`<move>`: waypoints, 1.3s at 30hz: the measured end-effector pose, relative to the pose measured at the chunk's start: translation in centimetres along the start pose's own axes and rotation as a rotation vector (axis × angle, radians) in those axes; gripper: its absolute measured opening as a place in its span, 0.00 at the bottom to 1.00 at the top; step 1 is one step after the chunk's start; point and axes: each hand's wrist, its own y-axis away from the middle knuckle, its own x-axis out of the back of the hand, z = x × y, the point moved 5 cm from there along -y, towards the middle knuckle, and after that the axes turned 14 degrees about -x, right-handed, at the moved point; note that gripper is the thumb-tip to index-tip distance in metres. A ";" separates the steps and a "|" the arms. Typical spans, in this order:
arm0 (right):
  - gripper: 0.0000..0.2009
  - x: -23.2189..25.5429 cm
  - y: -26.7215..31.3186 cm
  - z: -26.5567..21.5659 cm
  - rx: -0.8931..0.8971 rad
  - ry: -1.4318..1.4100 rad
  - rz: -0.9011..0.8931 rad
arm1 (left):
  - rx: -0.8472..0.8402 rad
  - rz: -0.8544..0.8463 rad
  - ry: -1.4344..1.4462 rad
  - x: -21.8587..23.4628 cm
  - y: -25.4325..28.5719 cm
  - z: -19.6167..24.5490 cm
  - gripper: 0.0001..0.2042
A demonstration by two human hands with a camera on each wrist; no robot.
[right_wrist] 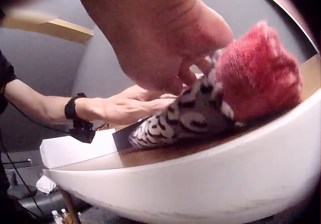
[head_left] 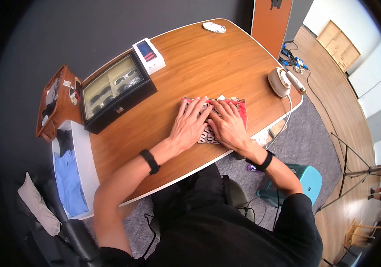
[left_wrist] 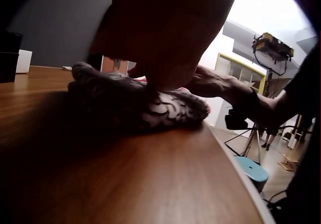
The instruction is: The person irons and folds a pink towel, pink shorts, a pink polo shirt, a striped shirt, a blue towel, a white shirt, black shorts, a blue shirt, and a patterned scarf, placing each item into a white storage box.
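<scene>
A folded leopard-print cloth (head_left: pixel 208 137) with a red border lies on the wooden table near its front edge. My left hand (head_left: pixel 189 120) rests on its left part, fingers stretched forward. Over the right part lies my right hand (head_left: pixel 227 122), palm down with straight fingers, close beside the left one. Seen from the left wrist, the cloth (left_wrist: pixel 170 108) forms a low, soft stack under the hand. In the right wrist view, its fuzzy red side (right_wrist: pixel 261 73) bulges out near the table edge. The hands hide much of the top of the cloth.
A black glasses case (head_left: pixel 119 109) with a clear lid stands at left, beside a small white box (head_left: pixel 157 64). Further left are a brown bag (head_left: pixel 59 116) and a white bin (head_left: pixel 93 178) holding a blue garment. A corded white appliance (head_left: pixel 279 83) stands at right.
</scene>
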 end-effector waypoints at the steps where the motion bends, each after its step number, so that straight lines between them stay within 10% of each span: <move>1: 0.22 -1.0 0.1 0.6 -0.025 0.011 -0.023 | -0.053 -0.060 -0.027 -2.3 0.2 -0.6 0.30; 15: 0.34 -2.7 1.8 5.2 -0.296 -0.028 -0.158 | 0.495 -0.010 0.121 -4.8 4.2 -2.9 0.53; 19: 0.31 0.4 1.1 3.6 -0.284 -0.125 -0.053 | 0.769 -0.131 0.558 0.1 3.4 -1.3 0.58; 23: 0.31 -4.0 2.4 6.0 -0.228 -0.070 -0.145 | 0.956 0.318 0.581 -10.4 4.3 -5.4 0.48; 24: 0.31 -4.0 2.5 5.8 -0.206 -0.062 -0.148 | 1.027 0.382 0.985 -10.8 4.3 -6.0 0.40; 28: 0.30 -3.9 2.3 5.7 -0.182 -0.121 -0.201 | 0.944 0.307 1.727 -3.3 4.4 -3.0 0.22; 33: 0.29 -2.6 2.2 2.4 -0.134 -0.246 -0.245 | 0.923 0.370 1.564 0.6 8.1 -2.5 0.21; 39: 0.27 -2.4 3.7 -2.7 -0.229 -0.591 -0.287 | 1.028 0.445 1.455 17.0 18.5 -2.6 0.24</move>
